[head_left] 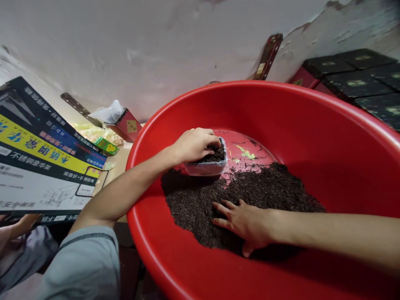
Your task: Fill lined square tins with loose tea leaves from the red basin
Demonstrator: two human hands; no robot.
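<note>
A large red plastic basin [312, 158] holds a spread of dark loose tea-like leaves [268, 187]. Inside it, towards the back, a small clear-plastic-lined box [208, 168] is filled with the same dark leaves. My left hand [197, 145] reaches over the box from the left, its fingers curled down into the leaves at the top; the fingertips are partly hidden. My right hand [246, 223] lies on the leaves in the basin, palm down with fingers spread, holding nothing.
Left of the basin stand a printed carton [46, 158], a small green box [106, 146] and a red box [128, 125] with a plastic bag [109, 111] on it. Dark boxes [356, 79] are stacked at the right. Another person's arm [21, 225] shows at lower left.
</note>
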